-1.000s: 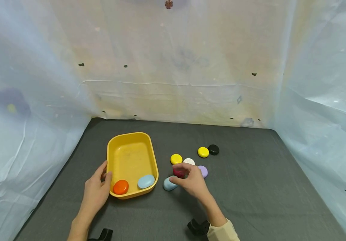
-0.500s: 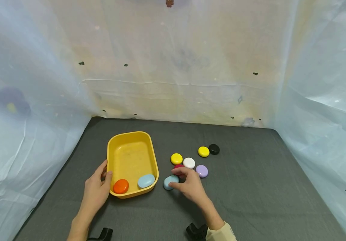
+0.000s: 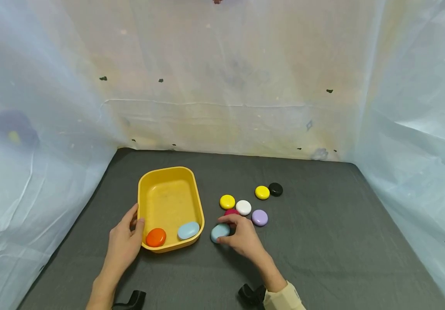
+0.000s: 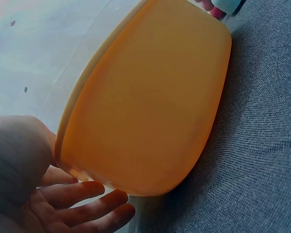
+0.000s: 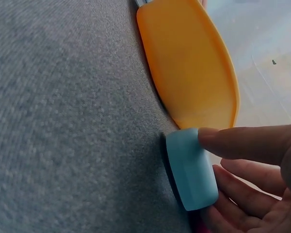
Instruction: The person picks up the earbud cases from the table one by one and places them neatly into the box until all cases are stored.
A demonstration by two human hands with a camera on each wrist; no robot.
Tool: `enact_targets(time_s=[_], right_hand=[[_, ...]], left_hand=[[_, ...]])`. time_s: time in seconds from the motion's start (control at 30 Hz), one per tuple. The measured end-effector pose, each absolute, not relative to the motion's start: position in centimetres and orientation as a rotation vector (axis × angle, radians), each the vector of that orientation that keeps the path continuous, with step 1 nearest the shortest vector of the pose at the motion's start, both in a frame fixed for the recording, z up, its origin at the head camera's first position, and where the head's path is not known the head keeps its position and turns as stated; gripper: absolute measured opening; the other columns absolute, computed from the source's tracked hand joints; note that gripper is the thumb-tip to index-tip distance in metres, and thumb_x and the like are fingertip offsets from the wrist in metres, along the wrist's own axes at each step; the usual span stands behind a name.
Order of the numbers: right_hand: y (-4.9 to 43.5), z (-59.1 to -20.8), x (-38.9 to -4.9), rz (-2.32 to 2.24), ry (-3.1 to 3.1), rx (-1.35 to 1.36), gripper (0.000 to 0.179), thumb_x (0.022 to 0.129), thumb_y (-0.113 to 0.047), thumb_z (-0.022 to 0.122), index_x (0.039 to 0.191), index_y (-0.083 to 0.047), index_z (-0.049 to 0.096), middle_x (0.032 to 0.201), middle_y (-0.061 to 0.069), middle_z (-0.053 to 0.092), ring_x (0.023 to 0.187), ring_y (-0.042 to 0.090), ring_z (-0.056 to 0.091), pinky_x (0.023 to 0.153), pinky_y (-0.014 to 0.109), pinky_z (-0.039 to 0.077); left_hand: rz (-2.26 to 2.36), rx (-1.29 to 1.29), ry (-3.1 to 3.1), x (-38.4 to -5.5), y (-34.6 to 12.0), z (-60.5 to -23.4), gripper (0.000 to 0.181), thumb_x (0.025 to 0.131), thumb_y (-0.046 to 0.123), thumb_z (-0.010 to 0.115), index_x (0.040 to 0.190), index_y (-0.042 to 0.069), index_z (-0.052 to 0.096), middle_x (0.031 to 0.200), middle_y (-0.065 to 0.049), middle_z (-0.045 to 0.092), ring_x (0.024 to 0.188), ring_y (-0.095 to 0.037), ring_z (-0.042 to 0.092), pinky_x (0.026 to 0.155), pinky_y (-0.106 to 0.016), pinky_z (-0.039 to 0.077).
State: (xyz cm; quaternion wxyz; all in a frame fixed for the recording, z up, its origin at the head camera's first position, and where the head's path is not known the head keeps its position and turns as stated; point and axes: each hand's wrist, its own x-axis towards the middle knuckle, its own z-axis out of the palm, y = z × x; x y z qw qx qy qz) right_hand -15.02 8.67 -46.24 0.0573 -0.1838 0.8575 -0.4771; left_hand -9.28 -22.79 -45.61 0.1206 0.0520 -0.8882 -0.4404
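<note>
My left hand (image 3: pixel 125 236) is at the near left side of the yellow tray (image 3: pixel 140 193), its thumb over the rim and its other fingers outside. In the left wrist view several fingers (image 4: pixel 82 196) lie loosely below the tray's wall. An orange smooth stone-like piece (image 3: pixel 156 237) and a light blue oval one (image 3: pixel 188 230) lie in the tray. Right of the tray, my right hand (image 3: pixel 243 238) holds another light blue stone-like piece (image 3: pixel 220 233) between thumb and fingers, low at the cloth. In the right wrist view the thumb touches one end of this piece (image 5: pixel 191 170).
Beyond the right hand lie a partly hidden dark red piece (image 3: pixel 231 212), a white one (image 3: pixel 243 207), a purple one (image 3: pixel 259 218), two yellow ones (image 3: pixel 227 202) and a black one (image 3: pixel 275 189). Grey cloth (image 3: pixel 323 241) covers the table; pale plastic sheeting (image 3: pixel 222 116) surrounds it.
My right hand has shifted slightly toward me, from over the dark red piece to the light blue piece, and its fingers have come round that piece. My left hand stays at the tray.
</note>
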Motion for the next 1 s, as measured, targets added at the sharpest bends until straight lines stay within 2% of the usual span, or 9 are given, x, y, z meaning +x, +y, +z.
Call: enact_targets(time_s=[0.57,1.0], right_hand=[[8.37,-46.22,-14.99,-1.312,2.551,-0.632,0.050,0.067,-0.002,0.090,0.113,-0.005,0.071,0.110,0.002,0.067,0.096,0.016,0.059,0.086,0.035,0.050],[8.27,-46.41,-15.06,-1.298,2.622,-0.642,0.046,0.064,-0.006,0.092,0.105,-0.007,0.072,0.102,0.000,0.067,0.088,0.015,0.058,0.079,0.032,0.051]], left_hand=[[-1.262,0.187,-2.621,-9.40,-22.73,-45.70,0.054,0.106,0.021,0.046,0.152,-0.002,0.031,0.143,-0.027,0.045,0.122,-0.040,0.051,0.091,-0.046,0.046],[-1.271,0.212,-2.641,-9.57,-22.75,-45.49,0.054,0.106,0.020,0.046,0.152,-0.003,0.030,0.143,-0.028,0.044,0.123,-0.041,0.050,0.091,-0.048,0.046]])
